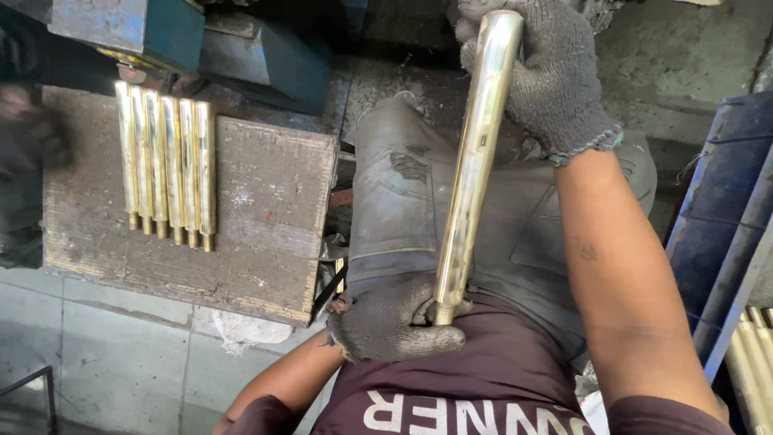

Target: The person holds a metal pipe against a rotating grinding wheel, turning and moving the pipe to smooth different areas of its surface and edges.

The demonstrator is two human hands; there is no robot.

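Observation:
A long polished brass tube [473, 161] runs from my lap up toward the top of the view. My left hand [392, 322], in a dark knit glove, grips its narrow lower end against my waist. My right hand [541, 68], gloved the same way, wraps around its upper end. The tube lies over my grey trousers [403, 201].
Several more brass tubes [165, 161] lie side by side on a worn wooden board [266, 217] at the left. A blue-green machine [169, 32] stands behind it. More brass tubes [753, 362] rest by a blue rack [717, 234] at the right edge. Concrete floor lies below.

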